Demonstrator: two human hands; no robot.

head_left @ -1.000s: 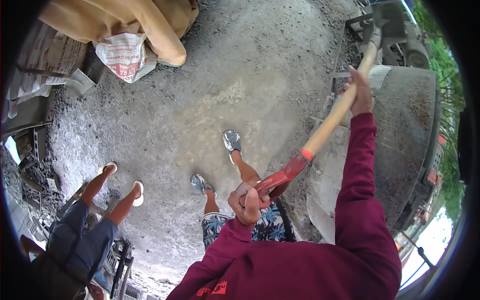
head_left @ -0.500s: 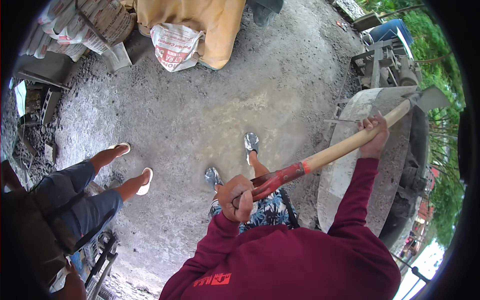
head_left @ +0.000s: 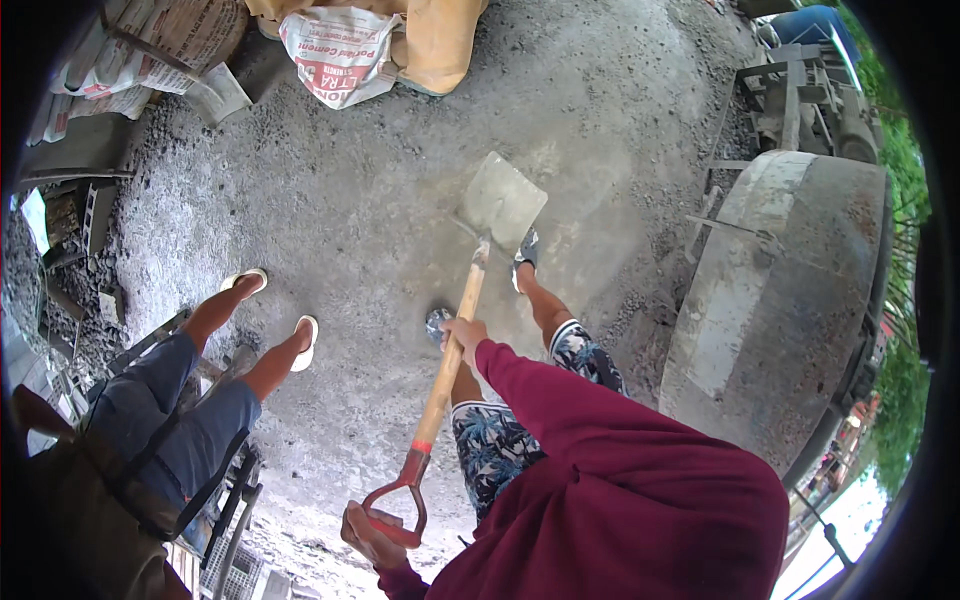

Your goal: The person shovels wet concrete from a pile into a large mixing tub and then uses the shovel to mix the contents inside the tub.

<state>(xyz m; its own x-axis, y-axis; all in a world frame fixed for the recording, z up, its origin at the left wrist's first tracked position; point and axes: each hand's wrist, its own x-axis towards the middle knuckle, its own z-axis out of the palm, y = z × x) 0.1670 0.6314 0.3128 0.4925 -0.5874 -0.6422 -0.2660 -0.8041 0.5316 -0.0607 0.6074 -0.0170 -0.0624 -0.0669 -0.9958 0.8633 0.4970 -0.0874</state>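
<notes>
A square-bladed shovel (head_left: 438, 398) with a wooden shaft and a red D-shaped handle lies across the middle of the view. My left hand (head_left: 372, 534) is closed around the crossbar of that handle, low in the picture. Farther up, my right hand (head_left: 465, 338) wraps round the wooden shaft. The grey, dusty blade (head_left: 503, 203) is over the concrete floor (head_left: 330, 230), just ahead of my shoes; whether it touches the floor I cannot tell.
To the right stands a large concrete mixer drum (head_left: 770, 300) with a metal frame (head_left: 800, 95) behind it. A cement bag (head_left: 340, 60) rests against a tan covered pile (head_left: 440, 45). More stacked bags (head_left: 190, 40) are at far left. Another person (head_left: 170, 400) in shorts stands at left.
The shovel has swung from the mixer drum on the right down to the floor ahead of me. My right hand moved left with the shaft; my left hand moved down and left.
</notes>
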